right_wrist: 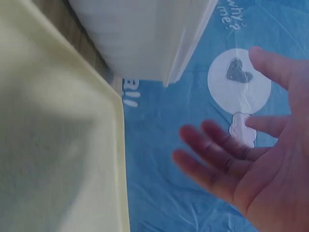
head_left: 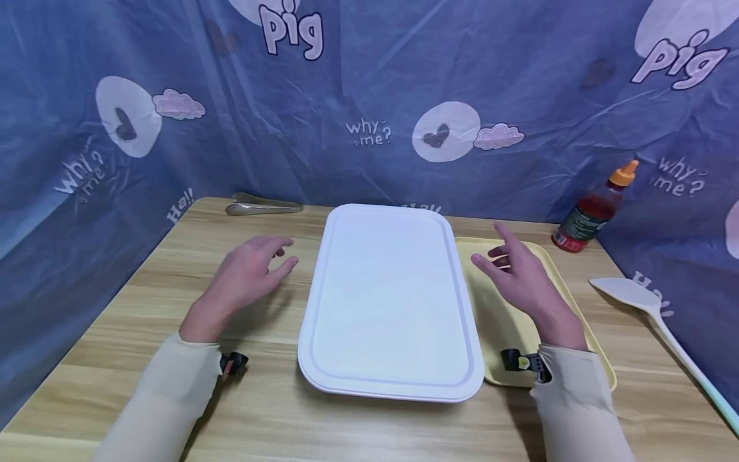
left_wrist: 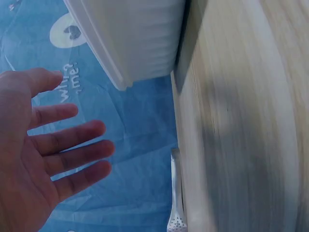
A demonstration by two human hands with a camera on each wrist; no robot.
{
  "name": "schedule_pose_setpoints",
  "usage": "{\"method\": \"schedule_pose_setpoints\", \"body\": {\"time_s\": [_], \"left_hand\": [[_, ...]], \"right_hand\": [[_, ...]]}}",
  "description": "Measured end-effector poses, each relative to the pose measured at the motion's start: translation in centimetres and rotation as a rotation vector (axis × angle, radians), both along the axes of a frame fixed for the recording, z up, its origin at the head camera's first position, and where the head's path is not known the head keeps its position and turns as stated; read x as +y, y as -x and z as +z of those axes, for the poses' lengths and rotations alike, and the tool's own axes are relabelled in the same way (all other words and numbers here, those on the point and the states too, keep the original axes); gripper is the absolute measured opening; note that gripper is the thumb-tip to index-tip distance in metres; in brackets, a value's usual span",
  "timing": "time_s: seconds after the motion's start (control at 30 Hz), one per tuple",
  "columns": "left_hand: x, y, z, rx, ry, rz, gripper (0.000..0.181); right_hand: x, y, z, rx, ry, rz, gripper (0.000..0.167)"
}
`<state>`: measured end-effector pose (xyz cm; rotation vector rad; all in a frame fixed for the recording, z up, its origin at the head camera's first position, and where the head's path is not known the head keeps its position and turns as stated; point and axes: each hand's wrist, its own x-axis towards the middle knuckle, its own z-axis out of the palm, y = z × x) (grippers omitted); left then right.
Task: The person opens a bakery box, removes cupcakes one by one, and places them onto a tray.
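Observation:
A white lidded plastic box (head_left: 392, 301) stands in the middle of the wooden table, its flat lid on top. To its left my left hand (head_left: 245, 273) hovers above the table, fingers spread and loosely bent, touching nothing. On the other side, my right hand (head_left: 519, 276) is held over a pale yellow tray (head_left: 508, 321), apart from both tray and box. Both wrist views show relaxed fingers with nothing in them; the box's ribbed side (left_wrist: 145, 43) appears beyond the left hand. Whatever is inside the box is hidden.
Metal tongs (head_left: 262, 205) lie at the table's back left. A sauce bottle (head_left: 594, 208) with an orange cap stands at the back right. A long-handled white spoon (head_left: 629, 293) lies along the right edge. Blue printed cloth (head_left: 375, 83) surrounds the table's back and sides.

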<state>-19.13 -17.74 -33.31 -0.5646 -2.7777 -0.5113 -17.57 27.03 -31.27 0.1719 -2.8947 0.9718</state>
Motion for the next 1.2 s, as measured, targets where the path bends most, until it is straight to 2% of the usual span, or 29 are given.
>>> {"method": "schedule_pose_setpoints", "body": {"time_s": [0.17,0.37,0.53,0.77,1.0,1.2], "left_hand": [[0.9,-0.4,-0.1,-0.029,-0.046,-0.059,0.036],[1.9,-0.7,-0.2,-0.079,-0.137,-0.139,0.034],[2.4,-0.9,-0.3,-0.124,-0.204,-0.191,0.030],[2.7,-1.0,-0.3,-0.184,-0.218,-0.204,0.031],[2.9,-1.0,-0.3,-0.243,-0.224,-0.212,0.035],[2.9,-0.9,-0.5,-0.261,-0.204,-0.210,0.035]], "right_hand": [[-0.7,-0.1,-0.2,-0.005,0.008,0.026,0.071],[-1.1,0.0,-0.5,-0.061,0.005,0.043,0.069],[-1.5,0.0,-0.5,-0.061,0.001,0.058,0.065],[-2.0,0.1,-0.8,-0.036,-0.013,0.102,0.059],[-2.3,0.1,-1.0,-0.024,-0.017,0.110,0.057],[-2.4,0.1,-1.1,-0.001,-0.025,0.116,0.057]]}}
